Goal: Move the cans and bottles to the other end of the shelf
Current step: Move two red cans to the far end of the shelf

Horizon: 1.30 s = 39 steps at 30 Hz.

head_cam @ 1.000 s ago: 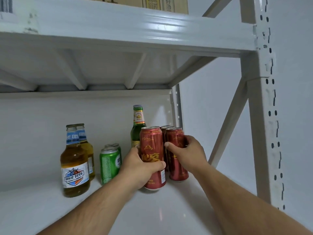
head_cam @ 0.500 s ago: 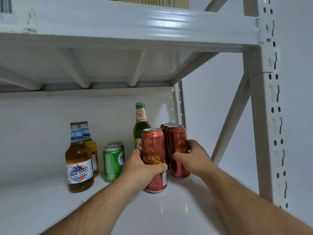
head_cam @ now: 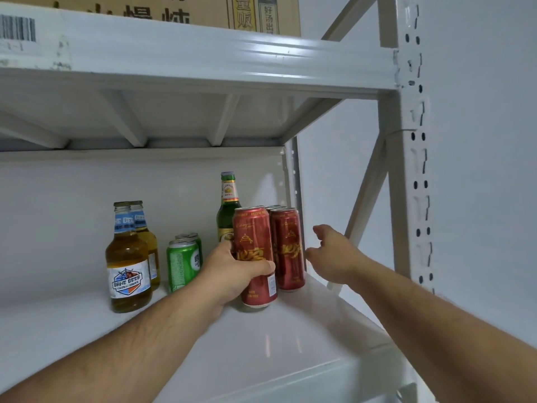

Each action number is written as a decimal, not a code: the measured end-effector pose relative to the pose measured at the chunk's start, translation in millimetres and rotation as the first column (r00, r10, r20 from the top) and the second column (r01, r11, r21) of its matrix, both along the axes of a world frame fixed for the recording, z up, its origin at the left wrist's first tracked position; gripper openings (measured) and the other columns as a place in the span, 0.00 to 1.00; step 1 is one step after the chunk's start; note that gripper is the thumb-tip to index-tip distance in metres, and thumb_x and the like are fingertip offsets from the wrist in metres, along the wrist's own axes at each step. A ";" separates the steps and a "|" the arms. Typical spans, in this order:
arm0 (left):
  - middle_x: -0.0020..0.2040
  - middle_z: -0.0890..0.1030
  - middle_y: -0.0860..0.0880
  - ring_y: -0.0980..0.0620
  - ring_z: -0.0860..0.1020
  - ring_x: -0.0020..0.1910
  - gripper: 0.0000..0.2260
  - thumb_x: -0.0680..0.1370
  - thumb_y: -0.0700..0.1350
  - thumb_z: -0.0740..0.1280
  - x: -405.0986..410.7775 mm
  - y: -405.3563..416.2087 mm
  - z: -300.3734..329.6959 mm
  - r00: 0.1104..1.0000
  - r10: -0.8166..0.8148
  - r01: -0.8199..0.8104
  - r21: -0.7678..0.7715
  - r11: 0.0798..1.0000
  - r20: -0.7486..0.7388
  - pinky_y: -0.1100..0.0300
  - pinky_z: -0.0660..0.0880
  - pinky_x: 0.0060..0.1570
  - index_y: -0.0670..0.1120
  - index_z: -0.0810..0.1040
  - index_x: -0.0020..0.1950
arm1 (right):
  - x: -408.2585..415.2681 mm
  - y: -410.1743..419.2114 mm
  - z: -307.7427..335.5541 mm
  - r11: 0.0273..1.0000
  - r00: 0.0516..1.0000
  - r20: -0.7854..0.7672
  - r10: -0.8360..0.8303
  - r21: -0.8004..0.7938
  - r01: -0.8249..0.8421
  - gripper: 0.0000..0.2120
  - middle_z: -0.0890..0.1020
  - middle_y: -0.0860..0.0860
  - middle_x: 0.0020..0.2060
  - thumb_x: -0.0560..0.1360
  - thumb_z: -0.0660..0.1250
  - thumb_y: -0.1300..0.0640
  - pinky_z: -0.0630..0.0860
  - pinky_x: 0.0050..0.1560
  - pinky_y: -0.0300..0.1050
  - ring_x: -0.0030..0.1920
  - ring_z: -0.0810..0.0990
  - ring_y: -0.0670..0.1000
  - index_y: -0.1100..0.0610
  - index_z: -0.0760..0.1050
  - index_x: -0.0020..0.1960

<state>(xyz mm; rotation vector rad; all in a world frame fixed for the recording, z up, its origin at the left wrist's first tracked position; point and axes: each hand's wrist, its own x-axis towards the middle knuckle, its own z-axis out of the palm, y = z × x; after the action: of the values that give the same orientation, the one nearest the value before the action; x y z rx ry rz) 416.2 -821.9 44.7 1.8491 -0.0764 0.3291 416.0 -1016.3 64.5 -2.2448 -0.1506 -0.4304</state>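
My left hand (head_cam: 232,271) is wrapped around a tall red can (head_cam: 253,237) that stands on the white shelf (head_cam: 290,344). Just right of it stands a second red can (head_cam: 287,248), with more red cans partly hidden behind. My right hand (head_cam: 334,251) hovers to the right of that second can, fingers spread, holding nothing. A green bottle (head_cam: 228,210) stands behind the held can. Two green cans (head_cam: 183,263) and two amber bottles with blue neck labels (head_cam: 128,266) stand farther left.
The shelf's right front upright (head_cam: 406,184) with slots and a diagonal brace (head_cam: 369,187) rise close to my right hand. An upper shelf beam (head_cam: 203,59) runs overhead, carrying a cardboard box (head_cam: 203,10). A white wall lies behind.
My right hand has let go of the second red can and drawn back to the right with fingers spread. My left hand keeps its grip on the front red can.
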 end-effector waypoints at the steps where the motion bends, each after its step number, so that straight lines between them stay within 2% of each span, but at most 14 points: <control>1: 0.52 0.86 0.50 0.49 0.84 0.50 0.24 0.67 0.41 0.83 -0.9 -4.3 1.8 1.000 -0.006 0.006 0.013 1.000 -0.009 0.50 0.81 0.54 0.52 0.78 0.59 | -3.4 -3.6 1.2 0.999 1.000 -0.021 -0.014 -0.048 0.013 0.28 0.71 0.57 0.73 0.81 0.62 0.58 0.76 0.59 0.45 0.64 0.77 0.57 0.57 0.58 0.79; 3: 0.53 0.85 0.50 0.47 0.84 0.52 0.27 0.66 0.43 0.84 -2.9 -15.1 4.6 0.999 -0.021 0.022 0.032 0.999 -0.031 0.44 0.80 0.60 0.53 0.78 0.61 | -7.5 -8.4 2.3 0.992 0.998 -0.042 -0.036 -0.121 0.031 0.26 0.74 0.58 0.69 0.81 0.60 0.60 0.80 0.58 0.53 0.59 0.80 0.57 0.58 0.59 0.78; 4: 0.54 0.85 0.50 0.47 0.84 0.53 0.28 0.66 0.44 0.84 -3.8 -21.1 5.2 0.999 -0.028 0.029 0.039 0.999 -0.039 0.43 0.79 0.61 0.53 0.77 0.61 | -9.6 -9.6 2.5 0.988 0.998 -0.050 -0.046 -0.148 0.038 0.25 0.75 0.58 0.69 0.81 0.60 0.60 0.81 0.58 0.54 0.60 0.79 0.57 0.58 0.60 0.77; 8: 0.52 0.84 0.50 0.48 0.83 0.51 0.24 0.65 0.44 0.84 -5.8 -47.0 2.1 0.999 -0.040 0.042 0.071 0.997 -0.025 0.49 0.80 0.59 0.54 0.77 0.55 | -14.3 -12.4 2.0 0.972 0.995 -0.070 -0.072 -0.229 0.054 0.23 0.73 0.58 0.70 0.82 0.60 0.61 0.80 0.60 0.53 0.63 0.76 0.58 0.59 0.61 0.76; 12: 0.52 0.84 0.50 0.48 0.84 0.51 0.30 0.61 0.45 0.85 -3.6 -68.8 -3.2 1.000 -0.010 0.010 0.078 0.997 -0.005 0.50 0.82 0.56 0.51 0.77 0.60 | -17.3 -15.7 0.4 0.972 0.995 -0.076 -0.058 -0.232 0.039 0.24 0.73 0.57 0.69 0.81 0.61 0.62 0.80 0.56 0.49 0.53 0.74 0.54 0.58 0.61 0.76; 15: 0.53 0.85 0.49 0.47 0.84 0.52 0.35 0.58 0.47 0.85 1.5 -76.3 -5.6 1.000 0.008 -0.007 0.070 0.998 -0.016 0.46 0.82 0.57 0.50 0.77 0.63 | -20.3 -18.3 -1.0 0.971 0.996 -0.077 -0.047 -0.238 0.028 0.25 0.73 0.57 0.70 0.81 0.62 0.61 0.77 0.57 0.47 0.61 0.76 0.56 0.59 0.60 0.77; 17: 0.54 0.84 0.50 0.46 0.84 0.53 0.35 0.59 0.48 0.85 5.1 -78.2 -6.6 0.999 0.025 -0.023 0.077 0.997 -0.029 0.45 0.81 0.59 0.51 0.76 0.64 | -23.1 -20.0 -1.3 0.968 0.996 -0.076 -0.048 -0.248 0.028 0.26 0.72 0.57 0.72 0.81 0.61 0.62 0.75 0.59 0.46 0.67 0.74 0.57 0.59 0.60 0.77; 19: 0.55 0.84 0.49 0.45 0.83 0.54 0.35 0.61 0.48 0.84 8.2 -78.9 -7.6 0.998 0.045 -0.042 0.078 0.996 -0.033 0.44 0.81 0.60 0.50 0.76 0.65 | -24.8 -21.0 -1.5 0.969 0.996 -0.081 -0.040 -0.246 0.019 0.26 0.72 0.57 0.72 0.81 0.60 0.62 0.75 0.59 0.46 0.68 0.74 0.58 0.59 0.60 0.78; 26: 0.58 0.83 0.48 0.44 0.83 0.57 0.35 0.64 0.49 0.84 12.3 -78.4 -10.7 0.996 0.078 -0.075 0.090 0.993 -0.038 0.43 0.80 0.61 0.49 0.75 0.68 | -28.4 -21.5 -1.3 0.957 0.995 -0.100 -0.014 -0.289 -0.016 0.27 0.71 0.56 0.73 0.82 0.60 0.63 0.75 0.51 0.42 0.67 0.74 0.58 0.58 0.57 0.79; 29: 0.59 0.83 0.48 0.45 0.82 0.57 0.34 0.66 0.50 0.84 7.8 -77.9 -11.6 0.997 0.077 -0.073 0.127 0.989 -0.029 0.44 0.79 0.62 0.49 0.75 0.68 | -29.0 -21.8 -3.1 0.948 0.994 -0.111 0.000 -0.315 -0.035 0.26 0.73 0.57 0.70 0.82 0.61 0.61 0.75 0.40 0.42 0.56 0.76 0.56 0.58 0.58 0.78; 30: 0.59 0.83 0.49 0.46 0.82 0.58 0.34 0.66 0.51 0.83 5.2 -77.0 -11.6 0.997 0.075 -0.071 0.151 0.986 -0.026 0.45 0.79 0.62 0.49 0.74 0.68 | -28.9 -21.9 -4.2 0.945 0.994 -0.113 0.006 -0.326 -0.043 0.26 0.74 0.57 0.69 0.82 0.61 0.61 0.73 0.37 0.41 0.53 0.75 0.55 0.58 0.58 0.78; 34: 0.59 0.80 0.52 0.50 0.78 0.56 0.33 0.71 0.51 0.80 -12.3 -69.2 -8.8 0.997 0.079 -0.076 0.322 0.944 0.004 0.54 0.76 0.59 0.50 0.71 0.72 | -28.2 -23.4 -7.9 0.925 0.993 -0.113 0.025 -0.373 -0.066 0.26 0.74 0.57 0.69 0.82 0.61 0.60 0.73 0.42 0.42 0.52 0.74 0.54 0.59 0.58 0.78; 36: 0.63 0.77 0.51 0.48 0.76 0.60 0.34 0.74 0.54 0.77 -24.9 -64.9 -5.0 0.995 0.095 -0.100 0.504 0.858 0.035 0.55 0.73 0.60 0.49 0.68 0.76 | -30.4 -24.4 -9.1 0.913 0.995 -0.098 0.023 -0.403 -0.061 0.26 0.73 0.57 0.70 0.83 0.61 0.60 0.73 0.46 0.43 0.56 0.75 0.55 0.58 0.58 0.78; 39: 0.76 0.70 0.50 0.47 0.70 0.73 0.35 0.76 0.61 0.71 -46.7 -53.5 -4.6 0.991 0.119 -0.126 0.741 0.659 0.064 0.53 0.70 0.68 0.51 0.64 0.80 | -41.1 -22.8 -10.2 0.898 0.995 -0.093 0.028 -0.436 -0.066 0.26 0.72 0.57 0.72 0.83 0.62 0.59 0.73 0.54 0.44 0.66 0.75 0.57 0.58 0.58 0.78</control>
<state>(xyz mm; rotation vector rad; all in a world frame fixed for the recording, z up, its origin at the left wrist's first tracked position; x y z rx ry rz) 369.5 -875.3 40.2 2.6921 -0.1028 0.4432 374.9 -1039.2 54.3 -2.6928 -0.2807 -0.2932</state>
